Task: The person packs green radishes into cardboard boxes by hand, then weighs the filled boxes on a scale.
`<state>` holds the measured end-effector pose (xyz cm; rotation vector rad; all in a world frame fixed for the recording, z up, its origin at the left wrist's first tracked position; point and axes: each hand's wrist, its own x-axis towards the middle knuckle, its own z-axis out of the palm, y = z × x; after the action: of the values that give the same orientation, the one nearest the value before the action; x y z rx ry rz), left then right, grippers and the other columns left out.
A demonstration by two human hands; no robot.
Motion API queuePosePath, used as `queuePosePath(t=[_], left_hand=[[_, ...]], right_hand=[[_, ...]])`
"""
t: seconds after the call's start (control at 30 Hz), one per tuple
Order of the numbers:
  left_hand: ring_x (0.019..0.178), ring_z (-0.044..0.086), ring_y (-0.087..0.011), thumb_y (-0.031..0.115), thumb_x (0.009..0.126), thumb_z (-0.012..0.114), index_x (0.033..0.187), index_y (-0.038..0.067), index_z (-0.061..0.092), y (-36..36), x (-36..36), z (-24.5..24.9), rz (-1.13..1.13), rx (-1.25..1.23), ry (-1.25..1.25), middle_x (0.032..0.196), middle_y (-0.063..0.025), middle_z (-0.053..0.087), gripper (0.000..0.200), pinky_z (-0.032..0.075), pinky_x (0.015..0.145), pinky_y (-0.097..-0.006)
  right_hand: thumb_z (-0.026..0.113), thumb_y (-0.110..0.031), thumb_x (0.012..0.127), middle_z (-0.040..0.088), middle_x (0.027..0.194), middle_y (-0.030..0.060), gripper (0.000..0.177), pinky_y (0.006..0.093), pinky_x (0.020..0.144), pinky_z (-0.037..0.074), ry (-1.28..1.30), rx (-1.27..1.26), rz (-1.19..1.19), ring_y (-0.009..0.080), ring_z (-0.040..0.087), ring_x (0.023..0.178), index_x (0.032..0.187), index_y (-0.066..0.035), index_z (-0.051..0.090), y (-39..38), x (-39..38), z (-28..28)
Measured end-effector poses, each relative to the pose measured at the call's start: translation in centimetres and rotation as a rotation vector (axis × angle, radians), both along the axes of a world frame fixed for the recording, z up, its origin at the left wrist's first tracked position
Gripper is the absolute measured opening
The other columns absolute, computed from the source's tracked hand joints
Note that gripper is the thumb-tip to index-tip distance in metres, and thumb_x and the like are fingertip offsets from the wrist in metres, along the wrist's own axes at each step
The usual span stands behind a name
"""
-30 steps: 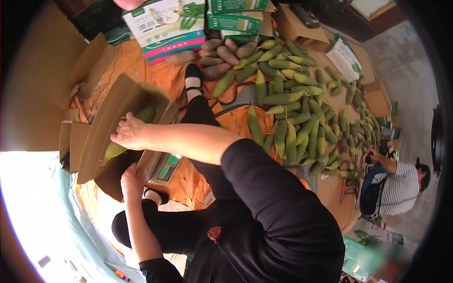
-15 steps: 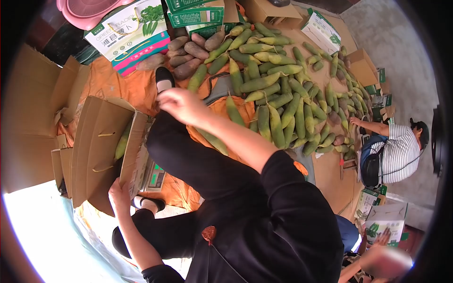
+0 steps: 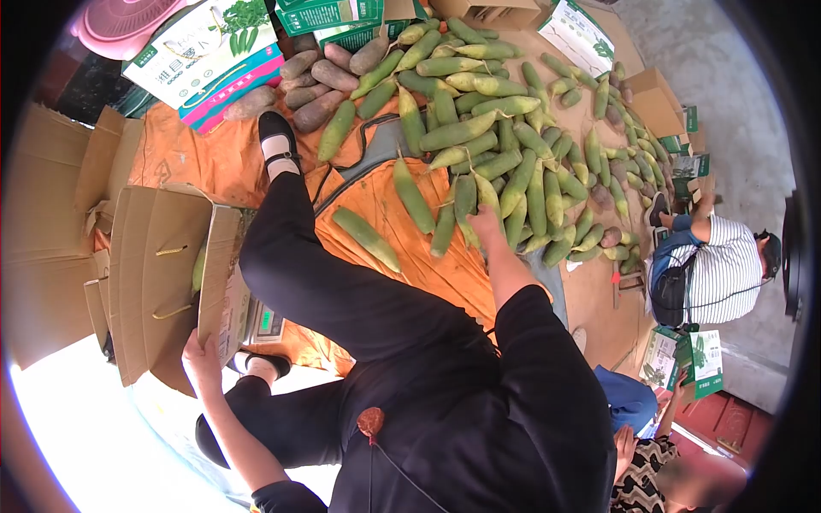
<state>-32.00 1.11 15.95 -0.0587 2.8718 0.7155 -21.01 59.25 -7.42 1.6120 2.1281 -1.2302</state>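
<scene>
My left hand (image 3: pixel 202 363) grips the edge of an upright cardboard box (image 3: pixel 162 274), fingers closed on its side panel. Part of a green radish (image 3: pixel 198 268) shows inside this box. At the near edge of a large pile of green radishes (image 3: pixel 462 130), my right hand (image 3: pixel 487 224) has its fingers closed around one green radish (image 3: pixel 486 193); its lower part is hidden by the hand. Two more green radishes, one at the pile's edge (image 3: pixel 413 197) and one apart (image 3: pixel 366 238), lie on the orange cloth.
A scale (image 3: pixel 267 323) stands under the box. Purplish radishes (image 3: pixel 334 75) lie beside a printed carton (image 3: pixel 205 56) and a pink basin (image 3: pixel 128 24). A person in a striped shirt (image 3: pixel 723 272) sits at the right. Another person's hand (image 3: pixel 626 449) shows at lower right.
My right hand has moved right, from above my knee to the radish pile, and closed on a radish. My left hand stays on the box. The lower-right person's carton has turned.
</scene>
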Motion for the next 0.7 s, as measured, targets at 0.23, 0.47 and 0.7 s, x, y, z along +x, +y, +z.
queuePosePath(t=[0.23,0.47,0.7], left_hand=[[0.077,0.064,-0.035,0.005,0.083,0.054,0.099,-0.003,0.06,0.0,-0.2,0.1,0.008,-0.042,-0.018,0.082,-0.0222,0.063,0.019,0.048,0.072,-0.0384],[0.076,0.063,-0.0352,0.005,0.082,0.054,0.097,-0.002,0.06,-0.4,0.1,-0.3,0.02,0.013,-0.028,0.08,-0.0215,0.062,0.017,0.048,0.07,-0.0387],[0.076,0.064,-0.0338,0.005,0.083,0.055,0.098,-0.001,0.061,-0.7,0.2,-0.6,-0.009,-0.019,0.012,0.08,-0.021,0.062,0.018,0.048,0.07,-0.0381]], right_hand=[[0.065,-0.013,0.078,0.057,0.122,0.0188,0.061,0.043,0.099,0.04,-0.097,0.236,0.113,0.0332,0.047,0.122,0.135,-0.007,0.044,-3.6,-0.9,1.3],[0.067,-0.011,0.075,0.061,0.114,0.0205,0.053,0.037,0.086,0.048,0.232,0.141,0.117,0.0323,0.061,0.099,0.126,-0.003,0.053,-4.7,2.1,-0.8],[0.068,-0.012,0.076,0.065,0.104,0.0209,0.037,0.0359,0.084,0.048,0.116,0.286,0.295,0.0305,0.063,0.096,0.111,-0.001,0.061,-2.6,1.9,-1.3]])
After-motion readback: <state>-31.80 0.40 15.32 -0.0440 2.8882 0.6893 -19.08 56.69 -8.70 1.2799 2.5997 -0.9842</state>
